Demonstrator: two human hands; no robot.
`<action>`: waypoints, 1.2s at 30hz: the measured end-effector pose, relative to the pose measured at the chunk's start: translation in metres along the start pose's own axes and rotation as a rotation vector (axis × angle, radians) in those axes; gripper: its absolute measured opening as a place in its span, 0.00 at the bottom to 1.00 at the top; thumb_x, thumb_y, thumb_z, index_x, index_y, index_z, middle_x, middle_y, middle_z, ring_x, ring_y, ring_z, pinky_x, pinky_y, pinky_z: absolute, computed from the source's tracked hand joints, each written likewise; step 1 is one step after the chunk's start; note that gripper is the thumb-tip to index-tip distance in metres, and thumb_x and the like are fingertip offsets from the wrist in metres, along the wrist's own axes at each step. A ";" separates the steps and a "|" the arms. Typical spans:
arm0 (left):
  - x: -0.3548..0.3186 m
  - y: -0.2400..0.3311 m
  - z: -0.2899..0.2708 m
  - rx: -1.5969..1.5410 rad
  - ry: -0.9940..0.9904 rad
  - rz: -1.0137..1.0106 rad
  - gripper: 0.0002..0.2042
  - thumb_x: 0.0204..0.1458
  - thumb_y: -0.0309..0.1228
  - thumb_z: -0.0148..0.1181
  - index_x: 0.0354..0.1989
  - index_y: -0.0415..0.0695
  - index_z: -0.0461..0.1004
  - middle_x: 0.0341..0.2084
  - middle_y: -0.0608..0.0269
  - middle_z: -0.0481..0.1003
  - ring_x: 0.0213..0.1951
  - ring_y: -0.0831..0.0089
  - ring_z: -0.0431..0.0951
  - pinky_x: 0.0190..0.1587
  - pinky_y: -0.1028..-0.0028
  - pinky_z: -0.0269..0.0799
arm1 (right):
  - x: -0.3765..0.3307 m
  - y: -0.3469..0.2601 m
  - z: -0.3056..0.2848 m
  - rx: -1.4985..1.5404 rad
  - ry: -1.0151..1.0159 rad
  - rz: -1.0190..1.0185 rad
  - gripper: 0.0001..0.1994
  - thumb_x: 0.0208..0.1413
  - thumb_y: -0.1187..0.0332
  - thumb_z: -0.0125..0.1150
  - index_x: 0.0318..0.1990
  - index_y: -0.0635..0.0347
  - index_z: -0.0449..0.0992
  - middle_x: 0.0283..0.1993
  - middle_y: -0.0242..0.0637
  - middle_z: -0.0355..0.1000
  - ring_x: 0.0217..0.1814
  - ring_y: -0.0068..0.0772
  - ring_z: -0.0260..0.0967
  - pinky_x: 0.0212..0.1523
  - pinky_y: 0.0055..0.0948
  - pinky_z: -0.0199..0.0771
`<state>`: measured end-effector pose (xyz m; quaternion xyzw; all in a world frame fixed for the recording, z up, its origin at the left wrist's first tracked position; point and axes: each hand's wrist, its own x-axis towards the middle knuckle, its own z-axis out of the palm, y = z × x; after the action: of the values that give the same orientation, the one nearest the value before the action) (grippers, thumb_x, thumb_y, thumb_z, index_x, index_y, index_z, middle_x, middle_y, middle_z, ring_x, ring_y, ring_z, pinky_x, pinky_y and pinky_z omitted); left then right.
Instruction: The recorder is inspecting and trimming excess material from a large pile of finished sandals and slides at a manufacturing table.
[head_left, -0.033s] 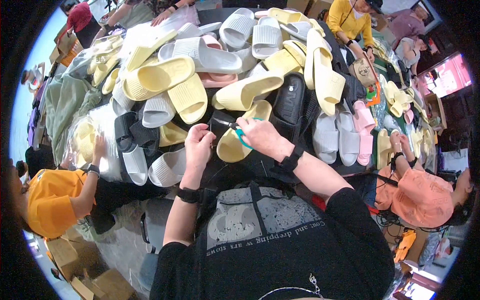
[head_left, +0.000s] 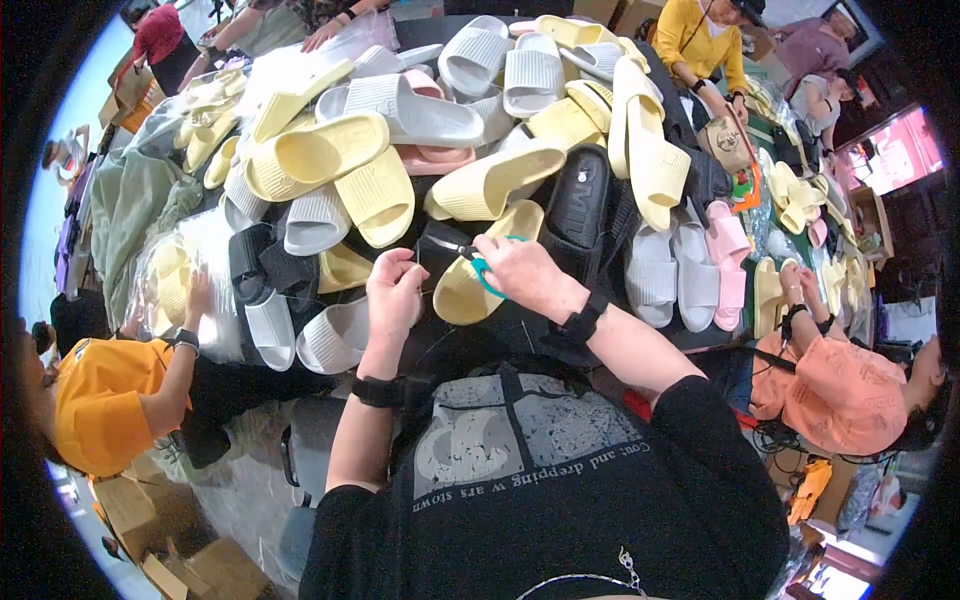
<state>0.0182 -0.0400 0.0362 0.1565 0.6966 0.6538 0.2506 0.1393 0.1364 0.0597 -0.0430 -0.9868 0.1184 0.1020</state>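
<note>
My right hand (head_left: pixel 525 270) grips a pair of scissors (head_left: pixel 488 278) with teal handles, their blades pointing left. Just below them a yellow slide slipper (head_left: pixel 462 302) lies partly covered by that hand. To the left, my left hand (head_left: pixel 396 290) is closed, thumb against fingertips; anything pinched there is too small to make out. A black slipper (head_left: pixel 578 200) lies beyond my right hand, while a yellow slipper (head_left: pixel 495 182) rests ahead of both hands. By my left wrist sits a grey slipper (head_left: pixel 335 335).
Yellow, grey, pink and black slippers heap across the table. At left, a person in orange (head_left: pixel 115 400) touches a plastic-wrapped yellow pair (head_left: pixel 170 280). A person in coral (head_left: pixel 835 395) sits at right. Someone in yellow (head_left: pixel 705 45) stands at the far side. Cardboard boxes (head_left: pixel 140 510) stand lower left.
My left hand has shifted very slightly left. The right hand and the scissors look the same.
</note>
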 end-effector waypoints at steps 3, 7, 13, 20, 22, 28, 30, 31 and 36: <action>-0.010 0.006 -0.018 -0.068 0.007 0.003 0.11 0.49 0.20 0.55 0.42 0.35 0.68 0.27 0.62 0.75 0.30 0.79 0.74 0.34 0.80 0.68 | -0.006 0.008 -0.002 0.096 0.047 -0.016 0.12 0.48 0.68 0.57 0.38 0.61 0.65 0.28 0.45 0.71 0.32 0.42 0.73 0.30 0.37 0.74; -0.038 0.012 -0.060 0.102 0.105 0.041 0.10 0.48 0.20 0.55 0.40 0.36 0.69 0.26 0.65 0.73 0.28 0.79 0.72 0.33 0.81 0.67 | -0.011 0.021 0.000 0.301 0.088 0.158 0.16 0.48 0.69 0.57 0.46 0.60 0.65 0.33 0.49 0.72 0.36 0.49 0.72 0.35 0.41 0.74; -0.092 -0.004 -0.154 0.348 0.145 -0.082 0.10 0.46 0.21 0.56 0.39 0.38 0.70 0.23 0.66 0.71 0.29 0.74 0.72 0.33 0.75 0.67 | -0.017 0.036 0.010 0.555 0.129 0.389 0.20 0.48 0.70 0.57 0.51 0.62 0.67 0.37 0.55 0.72 0.41 0.53 0.72 0.40 0.39 0.73; -0.109 -0.004 -0.151 1.557 0.128 0.110 0.12 0.46 0.23 0.52 0.41 0.40 0.71 0.42 0.48 0.70 0.45 0.50 0.69 0.47 0.58 0.65 | -0.028 0.033 0.033 0.745 0.205 0.494 0.19 0.49 0.71 0.62 0.49 0.68 0.68 0.37 0.47 0.75 0.39 0.30 0.74 0.41 0.28 0.72; -0.086 0.008 -0.122 1.388 0.160 0.394 0.13 0.45 0.22 0.52 0.41 0.37 0.70 0.43 0.48 0.70 0.47 0.51 0.68 0.50 0.58 0.64 | -0.029 0.031 0.036 0.784 0.205 0.513 0.19 0.50 0.72 0.63 0.49 0.69 0.68 0.39 0.42 0.75 0.40 0.22 0.72 0.41 0.25 0.71; -0.003 0.029 0.007 1.133 -0.168 0.866 0.15 0.43 0.22 0.53 0.43 0.37 0.71 0.48 0.52 0.69 0.50 0.57 0.67 0.52 0.62 0.62 | -0.042 0.022 0.030 0.986 0.273 0.457 0.19 0.51 0.74 0.62 0.50 0.69 0.67 0.37 0.34 0.72 0.37 0.19 0.69 0.39 0.21 0.70; 0.021 0.031 0.042 1.185 -0.242 1.056 0.17 0.42 0.25 0.53 0.45 0.37 0.70 0.51 0.53 0.67 0.48 0.60 0.68 0.49 0.65 0.64 | -0.051 0.024 0.025 0.995 0.273 0.517 0.21 0.49 0.69 0.64 0.50 0.68 0.67 0.38 0.45 0.74 0.38 0.25 0.72 0.41 0.27 0.72; 0.031 0.030 0.056 1.244 -0.308 1.037 0.19 0.42 0.25 0.53 0.46 0.37 0.69 0.52 0.53 0.66 0.46 0.61 0.69 0.48 0.66 0.64 | -0.057 0.025 0.022 0.976 0.268 0.525 0.21 0.49 0.69 0.64 0.50 0.67 0.67 0.38 0.46 0.74 0.39 0.25 0.72 0.41 0.27 0.72; 0.073 0.017 0.094 1.544 -0.478 0.883 0.15 0.43 0.24 0.51 0.42 0.40 0.70 0.39 0.56 0.68 0.38 0.62 0.73 0.38 0.67 0.70 | -0.088 0.032 0.012 0.891 0.296 0.566 0.22 0.48 0.69 0.66 0.51 0.65 0.68 0.37 0.46 0.74 0.38 0.28 0.73 0.40 0.27 0.72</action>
<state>0.0082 0.0800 0.0410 0.6629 0.7464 -0.0062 -0.0583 0.2247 0.1555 0.0239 -0.2754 -0.7661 0.5404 0.2124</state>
